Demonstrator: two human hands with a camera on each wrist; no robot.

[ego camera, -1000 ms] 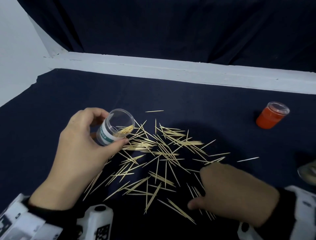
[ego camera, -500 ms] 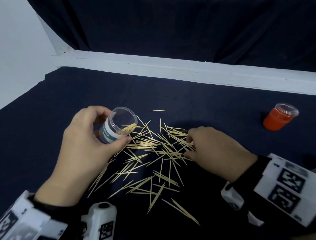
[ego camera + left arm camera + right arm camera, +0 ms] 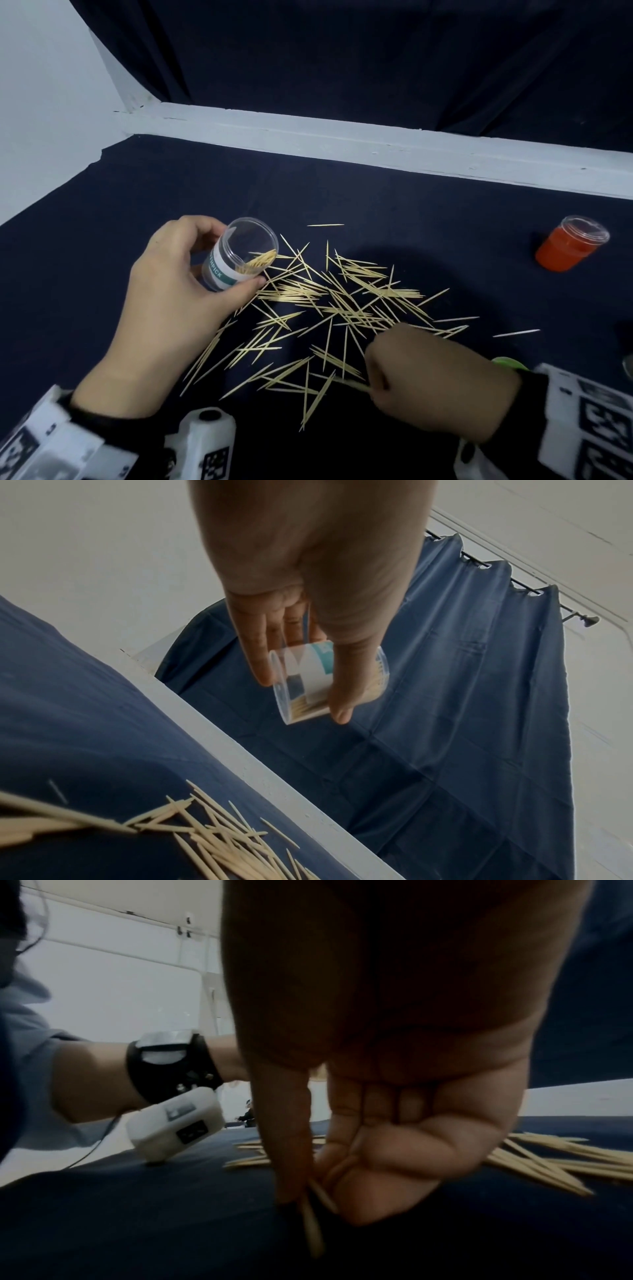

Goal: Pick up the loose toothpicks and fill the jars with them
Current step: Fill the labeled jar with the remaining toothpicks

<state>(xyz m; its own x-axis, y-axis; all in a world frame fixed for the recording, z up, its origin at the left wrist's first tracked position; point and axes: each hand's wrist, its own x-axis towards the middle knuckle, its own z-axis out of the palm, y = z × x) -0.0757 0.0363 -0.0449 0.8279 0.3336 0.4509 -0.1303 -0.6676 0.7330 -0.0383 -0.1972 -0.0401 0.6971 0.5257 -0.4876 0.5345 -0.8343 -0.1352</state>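
Note:
Loose toothpicks point(image 3: 329, 301) lie scattered over the dark blue cloth point(image 3: 102, 212), also seen low in the left wrist view as a pile of toothpicks point(image 3: 219, 842). My left hand point(image 3: 164, 291) grips a clear jar point(image 3: 239, 253) with a white and teal label, tilted with its mouth toward the pile; a few toothpicks lie inside. The same jar point(image 3: 308, 669) sits between thumb and fingers in the left wrist view. My right hand point(image 3: 428, 383) is curled at the pile's near edge, pinching a few toothpicks point(image 3: 313, 1223) between thumb and fingers.
An orange jar point(image 3: 568, 246) with a clear top stands at the far right. A white ledge point(image 3: 342, 140) borders the cloth at the back, with a dark curtain behind it. A wrist camera point(image 3: 202, 442) sits under my left forearm.
My right hand drew back from the middle of the pile to its near edge and now pinches a few toothpicks. The left hand and jar barely moved.

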